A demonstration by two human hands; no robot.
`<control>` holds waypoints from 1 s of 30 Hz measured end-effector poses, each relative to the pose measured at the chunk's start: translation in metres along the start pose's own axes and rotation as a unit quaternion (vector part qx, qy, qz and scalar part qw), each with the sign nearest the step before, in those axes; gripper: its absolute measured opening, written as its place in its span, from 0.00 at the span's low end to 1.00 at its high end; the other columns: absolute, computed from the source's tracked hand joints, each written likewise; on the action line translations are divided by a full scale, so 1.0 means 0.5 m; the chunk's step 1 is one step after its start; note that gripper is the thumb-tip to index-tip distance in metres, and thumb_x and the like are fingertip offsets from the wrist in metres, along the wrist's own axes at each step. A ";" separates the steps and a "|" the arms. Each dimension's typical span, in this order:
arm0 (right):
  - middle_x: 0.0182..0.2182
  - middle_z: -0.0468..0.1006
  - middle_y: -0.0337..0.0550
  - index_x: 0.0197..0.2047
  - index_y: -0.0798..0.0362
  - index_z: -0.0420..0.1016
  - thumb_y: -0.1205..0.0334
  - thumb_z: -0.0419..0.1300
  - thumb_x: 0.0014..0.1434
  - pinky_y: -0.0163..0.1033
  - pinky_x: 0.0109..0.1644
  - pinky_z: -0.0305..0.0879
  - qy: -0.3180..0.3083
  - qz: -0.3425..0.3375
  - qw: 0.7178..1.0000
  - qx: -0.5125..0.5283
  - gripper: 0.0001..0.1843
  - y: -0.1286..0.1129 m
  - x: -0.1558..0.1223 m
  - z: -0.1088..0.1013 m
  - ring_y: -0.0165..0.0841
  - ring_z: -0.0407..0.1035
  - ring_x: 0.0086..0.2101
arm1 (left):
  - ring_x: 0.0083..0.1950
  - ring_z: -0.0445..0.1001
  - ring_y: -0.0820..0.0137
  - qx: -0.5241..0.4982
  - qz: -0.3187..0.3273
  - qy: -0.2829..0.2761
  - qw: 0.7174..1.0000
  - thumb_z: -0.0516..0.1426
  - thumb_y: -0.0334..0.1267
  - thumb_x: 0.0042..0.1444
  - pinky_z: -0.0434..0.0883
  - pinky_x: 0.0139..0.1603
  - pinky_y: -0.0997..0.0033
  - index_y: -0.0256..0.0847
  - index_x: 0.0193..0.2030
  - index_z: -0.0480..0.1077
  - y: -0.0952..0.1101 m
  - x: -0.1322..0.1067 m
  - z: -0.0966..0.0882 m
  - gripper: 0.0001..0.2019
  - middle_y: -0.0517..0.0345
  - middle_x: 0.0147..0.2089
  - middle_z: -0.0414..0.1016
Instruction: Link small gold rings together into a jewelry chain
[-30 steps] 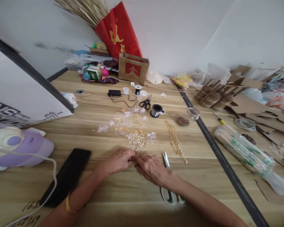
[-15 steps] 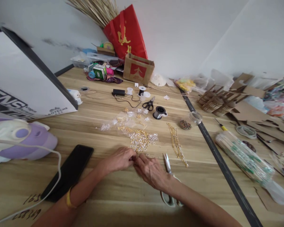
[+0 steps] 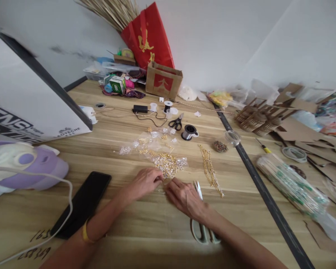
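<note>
Since the rings lie loose on the table, the head view suggests a careless wrist could scatter them or knock the scissors under the right forearm. The left hand lies palm down at the pile's near edge, its grip pinched together; whether on a ring, I cannot tell. The right hand is just beside it, fingers curled onto the table, its grip hidden

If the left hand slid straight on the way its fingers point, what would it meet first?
Probably the pile of small gold and silver rings, just beyond the left hand. Tiny loose pieces may lie between; too small to tell.
</note>
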State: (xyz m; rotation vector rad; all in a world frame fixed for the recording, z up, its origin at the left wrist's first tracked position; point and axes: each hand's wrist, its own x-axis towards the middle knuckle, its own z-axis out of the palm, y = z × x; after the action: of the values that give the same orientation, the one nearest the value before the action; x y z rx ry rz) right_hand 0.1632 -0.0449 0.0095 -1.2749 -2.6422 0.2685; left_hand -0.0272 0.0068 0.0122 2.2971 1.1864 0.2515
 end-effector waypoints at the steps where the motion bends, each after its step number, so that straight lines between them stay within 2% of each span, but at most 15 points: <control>1: 0.31 0.71 0.40 0.34 0.53 0.67 0.65 0.51 0.64 0.34 0.27 0.50 0.010 0.006 1.000 0.017 0.07 0.007 0.000 0.002 0.29 0.66 0.28 | 0.34 0.71 0.71 -0.004 0.003 0.018 1.000 0.53 0.28 0.55 0.62 0.36 0.74 0.39 0.31 0.72 0.002 0.004 0.003 0.07 0.59 0.32 0.75; 5: 0.30 0.71 0.40 0.34 0.53 0.67 0.66 0.50 0.63 0.32 0.28 0.53 0.082 0.058 0.988 0.119 0.07 0.038 0.002 0.012 0.27 0.64 0.26 | 0.36 0.71 0.70 0.008 0.027 0.068 0.997 0.53 0.30 0.59 0.63 0.37 0.74 0.38 0.32 0.72 0.003 0.015 0.020 0.08 0.57 0.34 0.74; 8: 0.28 0.69 0.39 0.33 0.53 0.66 0.67 0.51 0.62 0.32 0.28 0.55 0.144 0.077 0.968 0.193 0.06 0.056 0.006 0.020 0.27 0.62 0.25 | 0.37 0.71 0.69 0.028 0.034 0.069 0.997 0.52 0.31 0.60 0.64 0.38 0.73 0.37 0.33 0.72 -0.001 0.017 0.030 0.08 0.56 0.35 0.73; 11: 0.26 0.68 0.38 0.32 0.53 0.66 0.67 0.53 0.61 0.32 0.29 0.56 0.175 0.086 0.953 0.233 0.06 0.064 0.009 0.025 0.28 0.62 0.25 | 0.36 0.70 0.69 0.045 0.040 0.060 0.996 0.52 0.32 0.61 0.64 0.37 0.72 0.37 0.32 0.72 -0.004 0.017 0.034 0.09 0.56 0.34 0.71; 19: 0.25 0.67 0.38 0.31 0.53 0.66 0.66 0.53 0.61 0.33 0.29 0.57 0.186 0.098 0.942 0.262 0.06 0.071 0.009 0.032 0.28 0.62 0.25 | 0.36 0.69 0.69 0.072 0.051 0.052 0.995 0.50 0.33 0.62 0.64 0.38 0.71 0.37 0.32 0.71 -0.005 0.020 0.038 0.11 0.57 0.34 0.70; 30: 0.25 0.68 0.39 0.32 0.53 0.67 0.66 0.53 0.61 0.33 0.30 0.58 0.187 0.098 0.942 0.261 0.05 0.076 0.008 0.040 0.29 0.63 0.26 | 0.36 0.69 0.69 0.076 0.054 0.047 0.995 0.50 0.32 0.62 0.65 0.38 0.71 0.37 0.32 0.70 0.002 0.024 0.040 0.10 0.56 0.34 0.70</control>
State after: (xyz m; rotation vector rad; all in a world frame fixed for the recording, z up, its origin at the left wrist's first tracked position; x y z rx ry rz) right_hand 0.1842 -0.0202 -0.0189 -1.2485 -1.9487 0.6364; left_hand -0.0116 0.0087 -0.0051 2.5101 1.1641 0.3236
